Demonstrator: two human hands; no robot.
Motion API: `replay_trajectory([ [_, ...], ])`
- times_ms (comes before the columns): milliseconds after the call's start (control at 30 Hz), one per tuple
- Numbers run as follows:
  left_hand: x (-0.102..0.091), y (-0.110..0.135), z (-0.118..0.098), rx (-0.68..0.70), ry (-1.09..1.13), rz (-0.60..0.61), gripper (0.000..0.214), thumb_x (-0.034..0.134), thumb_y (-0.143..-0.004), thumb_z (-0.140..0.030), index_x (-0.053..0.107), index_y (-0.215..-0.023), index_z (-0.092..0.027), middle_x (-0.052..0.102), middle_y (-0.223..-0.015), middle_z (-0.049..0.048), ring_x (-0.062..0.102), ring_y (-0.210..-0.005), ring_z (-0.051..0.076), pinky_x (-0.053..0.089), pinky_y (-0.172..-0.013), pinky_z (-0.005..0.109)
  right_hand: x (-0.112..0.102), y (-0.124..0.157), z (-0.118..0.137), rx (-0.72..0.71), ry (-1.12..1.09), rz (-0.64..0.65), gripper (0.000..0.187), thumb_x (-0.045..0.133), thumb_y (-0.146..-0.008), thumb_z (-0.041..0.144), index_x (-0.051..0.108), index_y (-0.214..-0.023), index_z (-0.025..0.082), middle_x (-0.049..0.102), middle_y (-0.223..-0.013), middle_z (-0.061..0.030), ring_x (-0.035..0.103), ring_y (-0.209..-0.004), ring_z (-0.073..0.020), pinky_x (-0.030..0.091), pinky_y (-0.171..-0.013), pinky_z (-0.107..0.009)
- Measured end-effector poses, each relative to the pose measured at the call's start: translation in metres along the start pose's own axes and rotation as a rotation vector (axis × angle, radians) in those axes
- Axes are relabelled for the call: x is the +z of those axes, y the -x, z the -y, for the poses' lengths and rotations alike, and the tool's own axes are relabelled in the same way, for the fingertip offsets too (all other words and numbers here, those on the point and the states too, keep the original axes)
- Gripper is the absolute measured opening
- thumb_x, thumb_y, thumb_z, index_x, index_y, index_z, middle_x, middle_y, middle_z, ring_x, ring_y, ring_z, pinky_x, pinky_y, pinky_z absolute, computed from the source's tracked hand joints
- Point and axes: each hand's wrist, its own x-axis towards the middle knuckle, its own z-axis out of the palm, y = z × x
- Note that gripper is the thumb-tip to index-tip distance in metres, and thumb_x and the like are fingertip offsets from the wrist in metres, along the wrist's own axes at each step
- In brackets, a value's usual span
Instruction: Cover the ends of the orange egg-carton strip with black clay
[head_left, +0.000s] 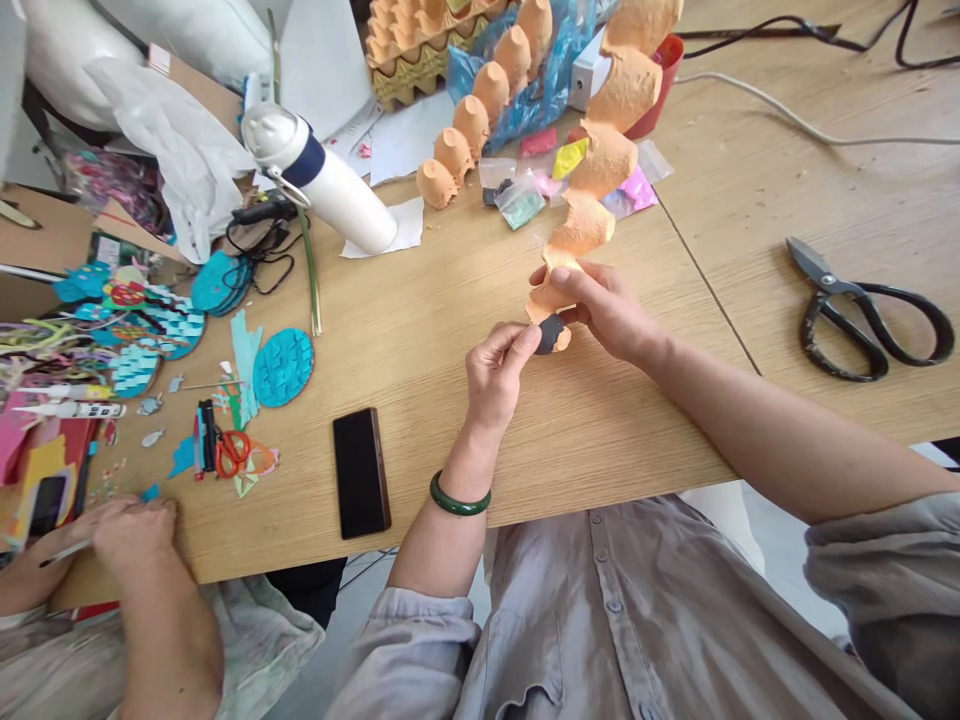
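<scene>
1. Two bare hands meet at the near end of an orange carton strip (pixel 611 160), over the wooden table (pixel 420 350), in front of the wearer's shirt.
2. Strip's long axis: runs from the hands away from the body, slanting up and to the right, to the top edge of the view. Cups look larger toward the far end, so that end seems raised; exact tilt cannot be told.
3. Left hand (pixel 495 370): at the left of the nearest cup, thumb and forefinger pinched narrow at the edge of a black patch (pixel 551 335). Whether the fingertips also catch the cup wall beneath, cannot tell.
4. Right hand (pixel 607 310): just beyond and to the right, thumb across the strip, fingers reaching to its far side. Narrow grip, holding the strip just past the patched cup.
5. Key relation, as I judge it: the patch lies immediately right of the left pinch and on the near side of the right grip. Left hand is nearer the strip's end; nearly all its length stretches beyond the right hand.
6. Around: small colour packets (pixel 523 203) lie left of the strip, near its middle; a second cup strip (pixel 472 120) lies farther left. Black-handled scissors (pixel 844 300) sit well apart on the right, phone (pixel 361 472) on the left.
7. Co-worker's hands (pixel 135 530) at lower left, well apart.
</scene>
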Motion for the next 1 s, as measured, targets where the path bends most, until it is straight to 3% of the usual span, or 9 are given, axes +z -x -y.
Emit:
replay_trajectory([
  [200,-0.001,-0.004,0.006,-0.107,0.076,-0.016,0.062,0.062,-0.088,-0.079,0.067,-0.065,-0.021,0.049,-0.063,-0.0005,0.039,-0.059,0.011,0.034,-0.056,0.029,0.002,-0.001,0.002,0.033,-0.068,-0.025,0.054,0.074,-0.081,0.074,0.069,-0.093,0.021,0.074,-0.087,-0.0069,0.071,-0.08,-0.0214,0.059,-0.065,-0.031],
  [333,-0.004,-0.005,0.007,-0.072,0.031,0.022,0.046,0.084,-0.074,-0.068,0.073,-0.072,-0.024,0.054,-0.067,-0.0017,0.047,-0.066,0.012,0.042,-0.065,0.028,0.005,-0.002,0.002,0.07,-0.109,-0.02,0.063,0.065,-0.082,0.085,0.068,-0.088,0.022,0.076,-0.084,-0.0083,0.074,-0.077,-0.0229,0.061,-0.064,-0.032],
  [400,-0.004,-0.004,0.006,-0.035,0.003,-0.005,0.04,0.086,-0.076,-0.062,0.074,-0.073,-0.024,0.058,-0.069,-0.0015,0.053,-0.072,0.013,0.047,-0.073,0.029,0.005,-0.002,0.002,0.085,-0.125,0.006,0.064,0.064,-0.082,0.086,0.069,-0.086,0.022,0.077,-0.083,-0.0088,0.074,-0.076,-0.0231,0.062,-0.063,-0.033],
  [600,-0.002,0.0,0.0,0.035,0.078,-0.042,0.034,0.082,-0.084,-0.056,0.076,-0.077,-0.023,0.067,-0.075,-0.0003,0.062,-0.077,0.014,0.053,-0.082,0.031,0.002,-0.002,0.005,0.085,-0.206,0.136,0.056,0.072,-0.084,0.074,0.073,-0.098,0.02,0.08,-0.087,-0.0064,0.076,-0.081,-0.0221,0.063,-0.063,-0.03],
  [733,-0.005,-0.001,-0.005,0.021,0.101,-0.14,0.041,0.081,-0.082,-0.061,0.072,-0.072,-0.023,0.061,-0.068,-0.0014,0.057,-0.069,0.013,0.051,-0.072,0.029,0.0,-0.002,0.006,0.088,-0.273,0.251,0.049,0.077,-0.086,0.064,0.073,-0.106,0.019,0.082,-0.095,-0.0068,0.077,-0.086,-0.0209,0.064,-0.062,-0.027],
  [900,-0.005,-0.004,-0.002,-0.022,0.14,-0.207,0.053,0.077,-0.082,-0.069,0.062,-0.062,-0.021,0.049,-0.06,-0.0029,0.041,-0.059,0.01,0.037,-0.057,0.027,0.0,-0.005,0.001,0.095,-0.312,0.233,0.046,0.077,-0.087,0.062,0.074,-0.103,0.019,0.081,-0.093,-0.0067,0.078,-0.084,-0.02,0.065,-0.063,-0.026],
  [1000,-0.004,-0.005,0.0,-0.028,0.132,-0.158,0.054,0.076,-0.079,-0.074,0.065,-0.066,-0.023,0.055,-0.064,-0.0019,0.048,-0.062,0.011,0.042,-0.061,0.028,0.0,-0.006,-0.002,0.09,-0.309,0.201,0.044,0.075,-0.089,0.062,0.074,-0.103,0.02,0.081,-0.092,-0.0055,0.078,-0.083,-0.0193,0.065,-0.062,-0.026],
])
